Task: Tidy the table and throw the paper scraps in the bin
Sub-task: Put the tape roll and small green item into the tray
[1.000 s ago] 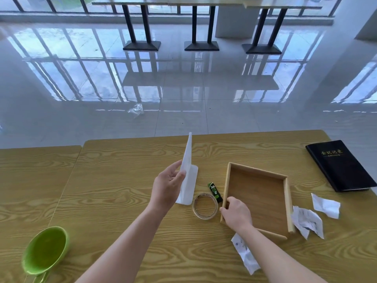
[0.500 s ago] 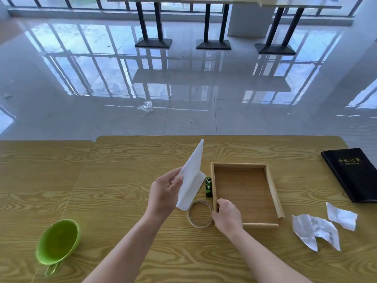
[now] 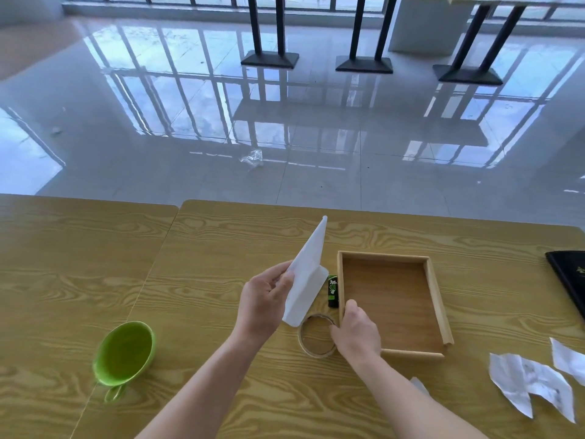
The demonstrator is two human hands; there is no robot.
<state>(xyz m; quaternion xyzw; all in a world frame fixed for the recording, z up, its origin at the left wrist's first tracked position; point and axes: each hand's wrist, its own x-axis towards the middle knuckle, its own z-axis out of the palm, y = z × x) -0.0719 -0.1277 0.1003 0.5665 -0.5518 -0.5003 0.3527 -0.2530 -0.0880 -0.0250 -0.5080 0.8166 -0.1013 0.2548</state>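
A person held a folded white sheet (image 3: 306,274) upright above a wooden table (image 3: 221,388) while gripping a wooden tray (image 3: 438,308).

The left hand (image 3: 264,307) pinched the sheet between thumb and fingers, its point tilted up and away; the right hand (image 3: 356,334) was closed on the tray's near left corner, thumb inside the rim. A tape ring (image 3: 316,335) lay flat just left of that hand, touching the tray's corner area, and a small green-and-black tube (image 3: 333,291) lay against the tray's left wall. Crumpled paper scraps (image 3: 531,383) lay on the table right of the tray, apart from it. A green cup (image 3: 124,353) sat well to the left, and a black book (image 3: 569,280) at the right edge.
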